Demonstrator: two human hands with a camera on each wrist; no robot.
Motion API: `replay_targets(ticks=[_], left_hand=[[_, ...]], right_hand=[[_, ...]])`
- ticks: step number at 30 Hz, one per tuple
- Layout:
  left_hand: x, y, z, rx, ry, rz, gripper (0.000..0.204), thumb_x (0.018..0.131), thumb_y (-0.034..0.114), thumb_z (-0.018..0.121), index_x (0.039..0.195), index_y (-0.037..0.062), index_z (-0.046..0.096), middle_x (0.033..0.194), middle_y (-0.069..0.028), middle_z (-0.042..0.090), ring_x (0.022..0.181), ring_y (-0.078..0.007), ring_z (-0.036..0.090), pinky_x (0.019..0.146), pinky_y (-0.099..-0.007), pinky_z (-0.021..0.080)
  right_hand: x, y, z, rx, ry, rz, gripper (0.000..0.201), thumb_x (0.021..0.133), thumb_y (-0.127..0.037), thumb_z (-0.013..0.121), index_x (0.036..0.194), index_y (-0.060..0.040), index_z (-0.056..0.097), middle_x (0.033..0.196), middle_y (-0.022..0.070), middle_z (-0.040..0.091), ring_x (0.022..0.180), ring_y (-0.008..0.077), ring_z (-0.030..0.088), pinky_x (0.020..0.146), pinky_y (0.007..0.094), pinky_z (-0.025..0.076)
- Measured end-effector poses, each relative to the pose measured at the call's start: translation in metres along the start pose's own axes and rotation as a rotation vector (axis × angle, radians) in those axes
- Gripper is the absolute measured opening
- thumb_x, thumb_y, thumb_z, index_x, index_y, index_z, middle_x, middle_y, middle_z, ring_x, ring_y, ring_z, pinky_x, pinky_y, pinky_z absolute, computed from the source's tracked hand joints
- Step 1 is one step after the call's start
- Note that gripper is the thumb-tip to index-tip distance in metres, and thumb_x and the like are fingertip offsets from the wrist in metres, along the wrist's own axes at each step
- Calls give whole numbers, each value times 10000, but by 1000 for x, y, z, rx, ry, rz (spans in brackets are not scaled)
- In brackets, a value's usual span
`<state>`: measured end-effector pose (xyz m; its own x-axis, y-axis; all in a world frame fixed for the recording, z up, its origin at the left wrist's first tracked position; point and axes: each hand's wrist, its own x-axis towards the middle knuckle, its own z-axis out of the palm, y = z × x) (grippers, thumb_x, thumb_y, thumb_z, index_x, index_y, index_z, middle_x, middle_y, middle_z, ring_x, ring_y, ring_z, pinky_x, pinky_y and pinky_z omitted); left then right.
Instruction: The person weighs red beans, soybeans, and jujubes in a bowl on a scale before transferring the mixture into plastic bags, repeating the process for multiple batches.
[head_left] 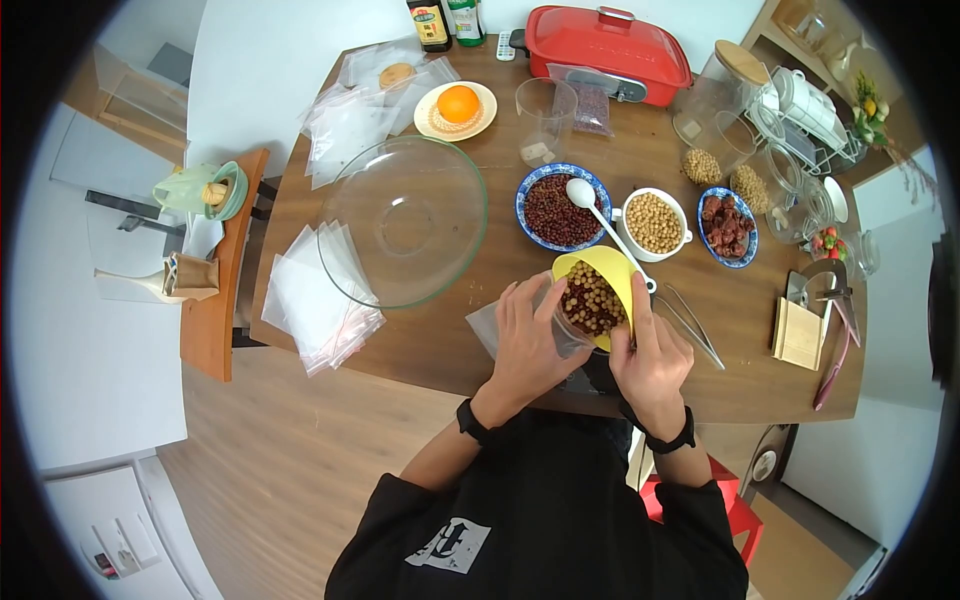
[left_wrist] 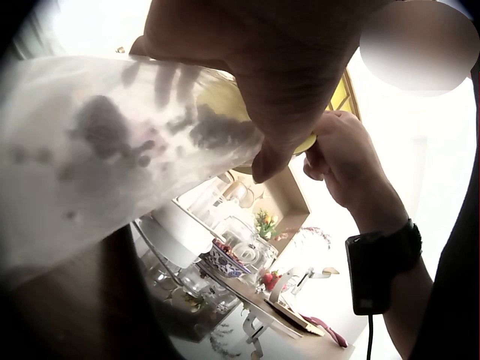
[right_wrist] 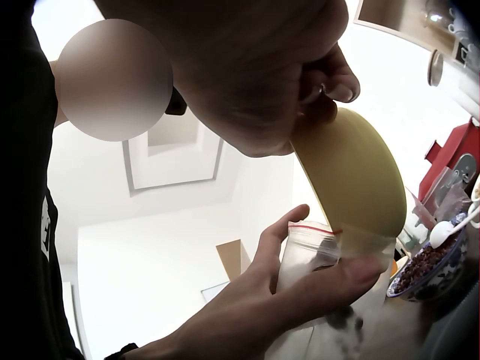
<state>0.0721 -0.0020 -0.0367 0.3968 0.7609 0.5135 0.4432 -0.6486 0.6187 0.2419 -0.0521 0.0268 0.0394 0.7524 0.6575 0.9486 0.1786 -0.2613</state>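
A yellow container (head_left: 612, 268) holding mixed tan beans and dark red beans is tilted at the table's front edge. The right hand (head_left: 652, 362) grips its rim from the right. The left hand (head_left: 530, 340) holds a clear zip bag (left_wrist: 82, 150) around the container's lower end, its thumb against the yellow wall in the right wrist view. Inside the bag, dark clumps and a few beans show through the plastic. Behind the container stand a bowl of dark red beans (head_left: 548, 212) with a white spoon (head_left: 590, 200) across it, and a white bowl of tan beans (head_left: 653, 224).
A large glass bowl (head_left: 403, 220) and zip bags (head_left: 325, 300) are at the left. Metal tongs (head_left: 695, 328) lie right of the hands, near a bowl of dark red pieces (head_left: 727, 230). A red cooker (head_left: 605, 50), an orange on a plate (head_left: 458, 122) and glass jars stand farther back.
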Motion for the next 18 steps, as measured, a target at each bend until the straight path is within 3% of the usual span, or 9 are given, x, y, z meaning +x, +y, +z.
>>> replay_targets(ticks=[18], left_hand=[[-1,-1,7,-44,65,-8,1059,671,246,936,1530,88,337,1474,-243,428,1327,-451,451,1126,-619,333]], right_hand=[[4,-1,0,20,50,-87,723,713,30,705,1431,46,618,607,26,478,476,171,511,473,323,467]])
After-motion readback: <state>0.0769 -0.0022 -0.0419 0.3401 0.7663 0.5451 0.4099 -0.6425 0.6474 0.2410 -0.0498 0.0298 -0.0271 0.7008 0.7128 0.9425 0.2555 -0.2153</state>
